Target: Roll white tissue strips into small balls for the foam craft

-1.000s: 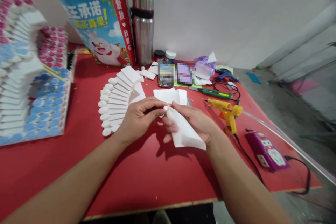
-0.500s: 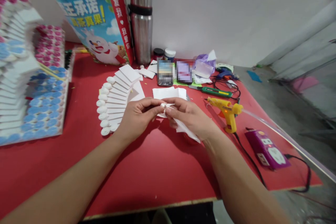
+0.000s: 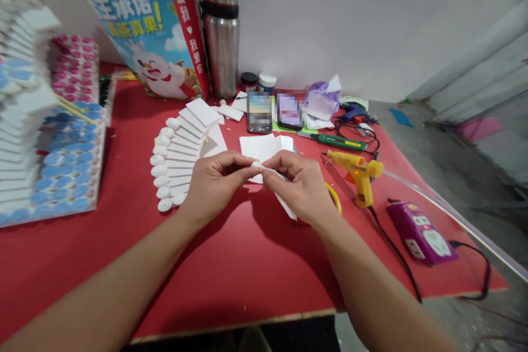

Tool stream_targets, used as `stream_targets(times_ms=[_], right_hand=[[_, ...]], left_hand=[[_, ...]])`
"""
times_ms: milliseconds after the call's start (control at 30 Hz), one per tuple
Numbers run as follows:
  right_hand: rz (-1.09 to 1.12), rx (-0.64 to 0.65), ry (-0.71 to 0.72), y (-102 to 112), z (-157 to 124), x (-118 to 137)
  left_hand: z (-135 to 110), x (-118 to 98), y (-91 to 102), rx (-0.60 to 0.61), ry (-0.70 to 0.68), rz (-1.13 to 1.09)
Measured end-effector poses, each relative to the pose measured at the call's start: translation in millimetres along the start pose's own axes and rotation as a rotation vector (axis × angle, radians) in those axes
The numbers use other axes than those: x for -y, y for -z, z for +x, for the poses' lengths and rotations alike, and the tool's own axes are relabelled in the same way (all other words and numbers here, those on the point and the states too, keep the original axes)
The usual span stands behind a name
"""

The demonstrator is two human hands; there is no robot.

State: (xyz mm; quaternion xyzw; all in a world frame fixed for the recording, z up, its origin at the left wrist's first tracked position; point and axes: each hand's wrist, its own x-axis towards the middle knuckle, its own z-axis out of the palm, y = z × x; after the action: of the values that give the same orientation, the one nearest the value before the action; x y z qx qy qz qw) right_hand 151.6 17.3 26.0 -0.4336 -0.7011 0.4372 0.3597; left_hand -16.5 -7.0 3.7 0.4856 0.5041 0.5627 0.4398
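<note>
My left hand pinches the small rolled end of a white strip, which looks like paper or thin cloth. Thumb and fingers of my right hand close on the same strip beside the roll, and its loose tail hangs below the palm. Under and behind my fingertips lie folded white sheets. Left of my left hand, white cards fan out, with several white rosettes at their outer ends. A yellow curved rim shows partly behind my right hand.
A yellow glue gun with its cord and a purple power strip lie at right. Behind are a green-handled tool, two phones, a steel flask and a printed bag. Blue rosettes fill the left.
The strip's tail hangs closer under my right palm and shows less. My right hand has turned slightly, and the yellow rim behind it has come into sight. The view has shifted a little.
</note>
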Motion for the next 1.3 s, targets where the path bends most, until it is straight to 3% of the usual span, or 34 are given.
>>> stream_targets(times_ms=[200, 433, 567, 700, 900, 1133, 1300], right_hand=[[-0.017, 0.005, 0.018, 3, 2, -1], [-0.034, 0.032, -0.051, 5, 5, -3], [-0.007, 0.015, -0.094, 7, 5, -2], [0.109, 0.078, -0.130, 12, 5, 4], [0.119, 0.138, -0.129, 17, 5, 7], [0.111, 0.156, -0.103, 15, 7, 1], [0.063, 0.096, -0.093, 7, 6, -8]], left_hand=[[-1, -2, 1.9, 0.010, -0.133, 0.116], [-4, 0, -0.9, 0.044, -0.144, 0.167], [-4, -1, -1.4, 0.082, -0.006, 0.068], [0, 3, 2.7, 0.194, 0.173, -0.116], [5, 6, 8.9, 0.343, 0.317, -0.245], [0, 3, 3.6, 0.181, 0.138, -0.089], [-3, 5, -0.8, 0.108, 0.022, 0.007]])
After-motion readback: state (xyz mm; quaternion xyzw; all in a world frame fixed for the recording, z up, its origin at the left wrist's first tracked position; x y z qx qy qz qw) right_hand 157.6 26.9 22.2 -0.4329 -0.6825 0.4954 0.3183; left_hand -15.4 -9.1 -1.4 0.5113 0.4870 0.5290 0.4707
